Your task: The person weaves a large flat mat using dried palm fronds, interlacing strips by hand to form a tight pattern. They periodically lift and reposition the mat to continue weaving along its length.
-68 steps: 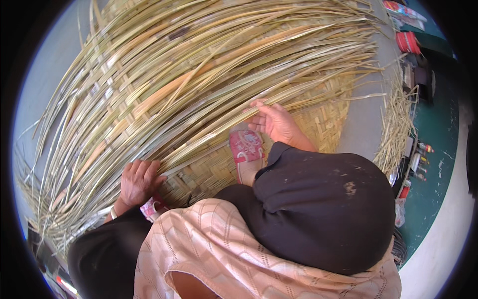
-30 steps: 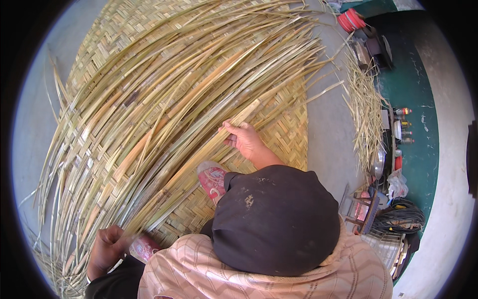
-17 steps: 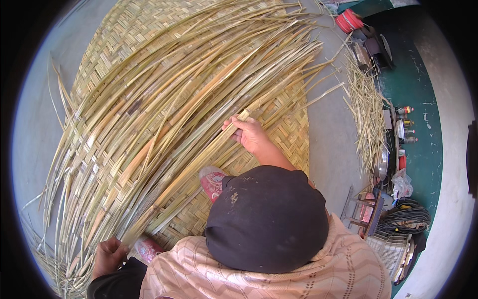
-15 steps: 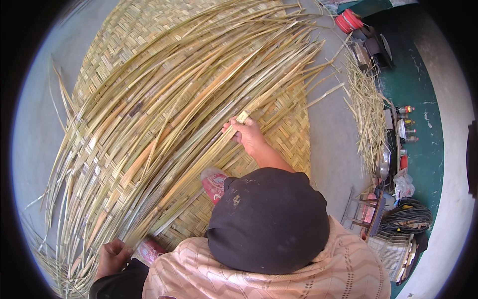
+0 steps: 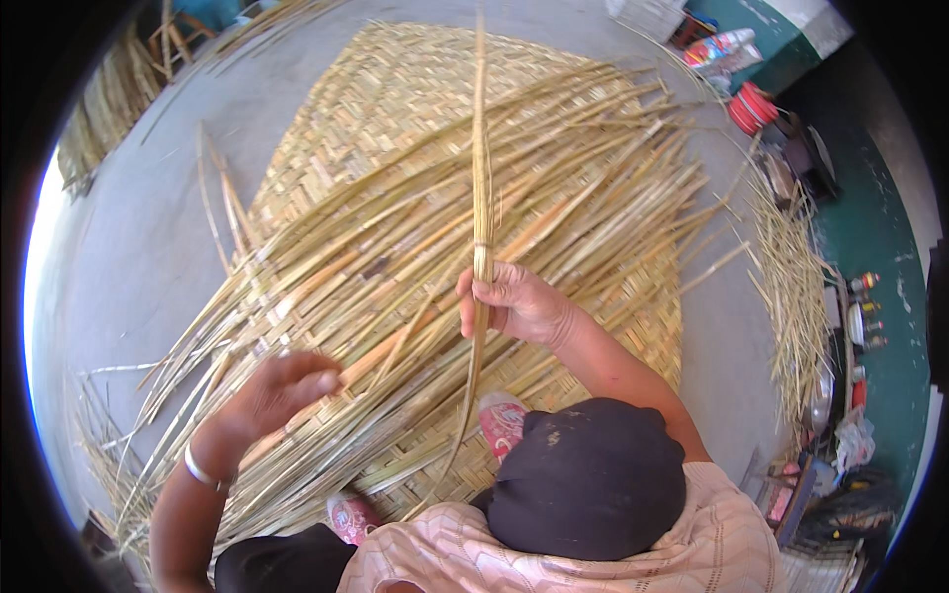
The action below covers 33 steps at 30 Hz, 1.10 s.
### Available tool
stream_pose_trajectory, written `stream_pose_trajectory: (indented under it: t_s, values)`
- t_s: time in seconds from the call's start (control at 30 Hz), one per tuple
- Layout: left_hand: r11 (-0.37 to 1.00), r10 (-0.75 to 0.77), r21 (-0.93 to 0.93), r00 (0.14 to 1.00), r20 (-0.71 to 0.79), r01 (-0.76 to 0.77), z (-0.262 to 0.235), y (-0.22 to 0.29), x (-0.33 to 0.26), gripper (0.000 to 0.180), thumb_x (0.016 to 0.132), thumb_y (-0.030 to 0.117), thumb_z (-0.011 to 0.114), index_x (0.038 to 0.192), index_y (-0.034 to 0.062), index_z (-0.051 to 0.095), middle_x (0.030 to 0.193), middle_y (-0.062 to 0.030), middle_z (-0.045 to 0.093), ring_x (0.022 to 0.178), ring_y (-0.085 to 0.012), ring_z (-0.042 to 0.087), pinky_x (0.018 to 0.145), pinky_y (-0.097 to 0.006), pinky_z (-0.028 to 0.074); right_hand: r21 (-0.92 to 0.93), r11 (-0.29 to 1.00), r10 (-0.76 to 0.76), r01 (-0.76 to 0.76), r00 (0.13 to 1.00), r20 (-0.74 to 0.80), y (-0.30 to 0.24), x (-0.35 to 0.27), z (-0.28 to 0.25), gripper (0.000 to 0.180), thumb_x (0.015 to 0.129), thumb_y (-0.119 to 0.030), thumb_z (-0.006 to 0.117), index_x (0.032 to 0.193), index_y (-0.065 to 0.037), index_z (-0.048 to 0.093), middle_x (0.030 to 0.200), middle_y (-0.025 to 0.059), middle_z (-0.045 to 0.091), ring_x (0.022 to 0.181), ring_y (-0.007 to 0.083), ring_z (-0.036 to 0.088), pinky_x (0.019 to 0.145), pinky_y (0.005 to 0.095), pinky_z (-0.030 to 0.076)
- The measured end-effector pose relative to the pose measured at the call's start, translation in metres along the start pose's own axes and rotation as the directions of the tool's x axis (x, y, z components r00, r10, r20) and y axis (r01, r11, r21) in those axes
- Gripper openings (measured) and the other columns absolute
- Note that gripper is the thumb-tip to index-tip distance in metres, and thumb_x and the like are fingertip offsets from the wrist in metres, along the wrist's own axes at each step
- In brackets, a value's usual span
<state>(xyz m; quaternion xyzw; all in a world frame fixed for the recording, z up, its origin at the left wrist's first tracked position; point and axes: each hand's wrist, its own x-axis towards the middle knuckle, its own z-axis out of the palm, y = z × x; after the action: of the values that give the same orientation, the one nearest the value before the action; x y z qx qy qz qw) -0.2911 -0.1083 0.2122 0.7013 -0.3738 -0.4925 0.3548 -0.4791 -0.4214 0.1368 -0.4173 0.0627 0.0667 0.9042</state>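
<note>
My right hand [image 5: 509, 301] pinches a long, split cane strip [image 5: 480, 178] near its middle, between thumb and fingers. One end of the strip points away from me, and the thinner end hangs toward the mat near my legs. My left hand [image 5: 282, 395], with a pale bangle [image 5: 201, 468] at its wrist, is raised over the loose cane strips [image 5: 395, 296] and holds nothing. Its fingers are a little curled and slightly blurred, apart from the thumb. The loose strips lie in a broad layer across a woven mat [image 5: 346, 119].
Pink patterned shoes [image 5: 501, 420] rest by the strips. A heap of thin slivers [image 5: 791, 296] lies on the floor to the right, with a red round object [image 5: 751, 107] beyond it. Jars [image 5: 865, 282] line the green wall. More stalks [image 5: 99, 119] stand far left.
My right hand has lifted the cane strip off the layer and turned it to point away from me. My left hand has risen from the near left end of the strips. The view has shifted.
</note>
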Motion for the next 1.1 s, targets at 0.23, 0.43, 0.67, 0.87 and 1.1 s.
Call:
stream_pose_trajectory:
  t_s: [0.23,0.43,0.67,0.87,1.1]
  values:
    - [0.915,-0.050,-0.402,0.985,-0.168,-0.022,0.002,0.075,0.075,0.053,0.099,0.045,0.055,0.123,-0.0018,0.058,0.098,-0.0092,0.067,0.087,-0.0160,0.064,0.080,-0.030,0.053,-0.323,0.902,0.371,-0.286,0.896,0.242,-0.021,0.034,0.057,0.032,0.101,-0.036,0.053,0.105,-0.005,0.061,0.076,0.0091,0.068,0.067,0.0180,0.068,0.064,0.0298,0.054]
    - [0.906,-0.101,-0.422,0.948,-0.301,-0.038,-0.005,0.055,0.068,0.032,0.096,0.031,0.064,0.109,0.0019,0.068,0.087,-0.0061,0.069,0.075,-0.0138,0.065,0.069,-0.028,0.055,-0.580,0.725,0.531,-0.370,0.838,0.129,-0.019,0.064,0.067,0.033,0.100,-0.037,0.055,0.106,-0.004,0.059,0.073,0.0075,0.067,0.065,0.0167,0.067,0.063,0.0288,0.054]
    - [0.960,0.007,-0.216,0.787,-0.617,-0.178,-0.033,0.055,0.048,0.027,0.095,0.024,0.065,0.110,0.0006,0.066,0.089,-0.0080,0.069,0.078,-0.0160,0.069,0.069,-0.027,0.059,-0.792,0.609,0.231,-0.045,0.965,0.122,0.006,0.098,0.073,0.064,0.085,-0.041,0.075,0.130,-0.003,0.049,0.104,0.0149,0.067,0.098,0.0236,0.066,0.087,0.0364,0.053]
    - [0.912,0.120,-0.126,0.548,-0.828,-0.390,-0.100,0.060,-0.004,0.035,0.096,0.029,0.063,0.118,0.0020,0.064,0.101,-0.0086,0.070,0.093,-0.0156,0.069,0.083,-0.027,0.056,-0.841,0.537,0.174,-0.072,0.984,0.027,0.042,0.088,0.056,0.094,0.074,-0.049,0.083,0.140,0.002,0.039,0.126,0.0239,0.057,0.119,0.0302,0.057,0.098,0.0368,0.047]
    - [0.765,0.367,0.009,0.426,-0.827,-0.643,-0.126,0.061,-0.079,0.032,0.099,0.025,0.056,0.121,0.0010,0.060,0.107,-0.0107,0.066,0.101,-0.0182,0.065,0.091,-0.028,0.054,-0.731,0.551,0.534,-0.403,0.843,-0.062,0.077,0.089,0.072,0.069,0.084,-0.046,0.075,0.130,-0.001,0.049,0.107,0.0105,0.064,0.088,0.0162,0.064,0.072,0.0299,0.053]
